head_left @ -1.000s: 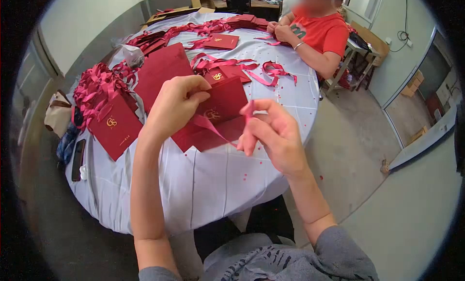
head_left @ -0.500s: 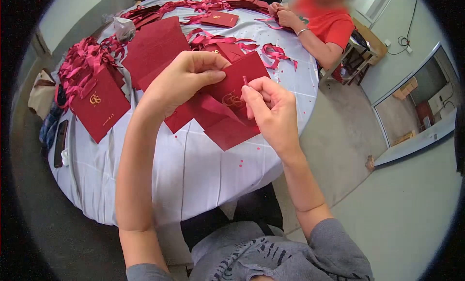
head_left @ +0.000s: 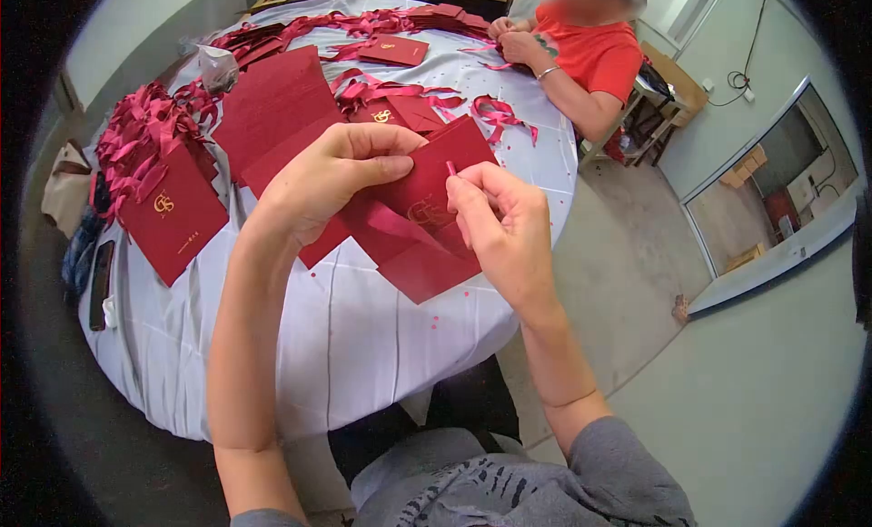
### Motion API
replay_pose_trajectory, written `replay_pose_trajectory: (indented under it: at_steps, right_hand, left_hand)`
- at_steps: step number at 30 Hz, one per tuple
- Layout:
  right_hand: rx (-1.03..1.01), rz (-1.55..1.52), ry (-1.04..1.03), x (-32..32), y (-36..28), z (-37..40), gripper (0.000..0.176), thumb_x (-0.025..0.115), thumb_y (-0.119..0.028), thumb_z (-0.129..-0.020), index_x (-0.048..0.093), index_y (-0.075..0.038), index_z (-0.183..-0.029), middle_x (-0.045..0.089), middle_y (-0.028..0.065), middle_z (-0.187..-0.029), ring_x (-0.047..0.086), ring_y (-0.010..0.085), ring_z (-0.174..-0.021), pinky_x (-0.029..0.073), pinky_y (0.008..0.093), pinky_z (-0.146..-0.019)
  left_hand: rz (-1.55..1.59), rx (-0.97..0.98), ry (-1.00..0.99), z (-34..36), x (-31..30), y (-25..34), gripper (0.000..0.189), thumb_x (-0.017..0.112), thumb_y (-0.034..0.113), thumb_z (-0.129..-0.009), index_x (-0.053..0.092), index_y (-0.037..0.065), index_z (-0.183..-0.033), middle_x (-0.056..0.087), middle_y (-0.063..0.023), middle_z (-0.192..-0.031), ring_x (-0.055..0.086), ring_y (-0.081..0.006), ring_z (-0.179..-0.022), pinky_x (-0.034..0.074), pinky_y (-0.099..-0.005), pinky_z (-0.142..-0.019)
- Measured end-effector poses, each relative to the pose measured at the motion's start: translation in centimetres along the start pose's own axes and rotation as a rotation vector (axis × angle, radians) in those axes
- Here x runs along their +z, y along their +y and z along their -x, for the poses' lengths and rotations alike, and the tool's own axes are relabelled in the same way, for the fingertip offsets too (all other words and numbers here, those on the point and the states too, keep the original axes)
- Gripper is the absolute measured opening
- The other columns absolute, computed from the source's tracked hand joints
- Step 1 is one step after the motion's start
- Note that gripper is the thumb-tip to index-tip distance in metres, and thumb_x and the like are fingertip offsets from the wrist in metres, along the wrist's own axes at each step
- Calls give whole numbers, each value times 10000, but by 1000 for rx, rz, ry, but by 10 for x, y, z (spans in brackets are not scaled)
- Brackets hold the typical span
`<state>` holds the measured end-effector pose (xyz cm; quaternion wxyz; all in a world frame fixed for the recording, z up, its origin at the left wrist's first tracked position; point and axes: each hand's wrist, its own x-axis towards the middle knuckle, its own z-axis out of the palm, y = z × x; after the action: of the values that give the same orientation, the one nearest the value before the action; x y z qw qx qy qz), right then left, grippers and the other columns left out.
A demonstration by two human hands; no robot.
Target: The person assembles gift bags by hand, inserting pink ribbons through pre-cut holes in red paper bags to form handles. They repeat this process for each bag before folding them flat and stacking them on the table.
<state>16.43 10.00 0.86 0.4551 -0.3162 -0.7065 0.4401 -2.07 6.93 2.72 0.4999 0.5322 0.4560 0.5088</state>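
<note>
A dark red card bag (head_left: 450,168) with a gold emblem is held up over the front of the table. My left hand (head_left: 350,168) pinches its upper left edge between thumb and fingers. A pink-red ribbon (head_left: 400,225) loops across the bag's front. In my right hand (head_left: 498,207), closed near the bag's right side, is the ribbon's rolled end, its tip sticking up above the thumb. Under and behind the bag lie other red card pieces (head_left: 282,109), partly hidden by my left hand.
A heap of ribbons (head_left: 145,132) and a red bag (head_left: 174,213) lie at the left, near a black phone (head_left: 102,286). More bags and ribbons line the far side of the white-clothed table (head_left: 363,345). A person in red (head_left: 590,59) sits at the far right.
The camera view has shifted slightly, so the table and the person appear further left. Both hands keep their grips, and the bag is tilted a little differently.
</note>
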Motion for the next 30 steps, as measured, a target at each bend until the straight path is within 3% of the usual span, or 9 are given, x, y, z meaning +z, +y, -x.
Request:
replay_pose_trajectory:
  at_steps: [6,9,12,14,27,29,30]
  right_hand:
    - [-5,-12,7,-4,-5,3,165,577,-72,-866,569,43,-748,498,12,-560,432,31,-541,347,237,-463]
    - [-58,-17,3,-3,-2,4,187,547,-110,-903,570,-8,-748,469,-49,-556,392,3,-475,265,185,-428]
    - [-69,7,10,-5,-4,4,182,552,-110,-903,574,-6,-756,473,-52,-563,392,0,-482,269,181,-432]
    - [-22,-7,9,-5,-8,4,155,578,-64,-868,571,42,-755,508,9,-577,442,23,-555,357,227,-472]
    - [-16,17,-28,-6,0,-4,150,580,-69,-855,571,40,-753,535,22,-584,468,42,-558,382,240,-495]
    - [-58,-21,-82,-7,5,-4,151,570,-101,-895,575,-13,-772,489,-73,-617,388,-20,-525,262,166,-451]
    - [-56,-31,-85,-8,6,-5,156,564,-102,-897,569,-16,-768,489,-72,-613,388,-20,-522,262,167,-450]
  left_hand:
    - [131,-55,-26,-1,1,-2,222,604,75,-858,626,8,-1069,654,-40,-955,611,-93,-866,498,-236,-797]
    - [180,-85,-28,-1,1,-4,211,598,60,-856,622,18,-1062,653,-30,-944,613,-91,-855,499,-237,-790]
    - [260,-104,-22,-4,3,-7,217,582,30,-860,612,21,-1074,663,-20,-934,628,-96,-834,513,-243,-768]
    - [290,-121,4,-4,3,-8,225,579,17,-857,610,22,-1079,665,-27,-936,631,-100,-829,516,-247,-772]
    - [187,-100,1,-2,7,-3,224,581,49,-868,623,15,-1086,642,-13,-937,599,-79,-836,498,-226,-751]
    - [30,-33,33,0,8,-2,226,573,54,-881,611,-1,-1097,657,-32,-951,619,-93,-857,498,-237,-787]
    - [27,-30,31,0,10,-1,226,573,54,-881,611,-1,-1097,657,-32,-951,619,-93,-857,498,-237,-787]
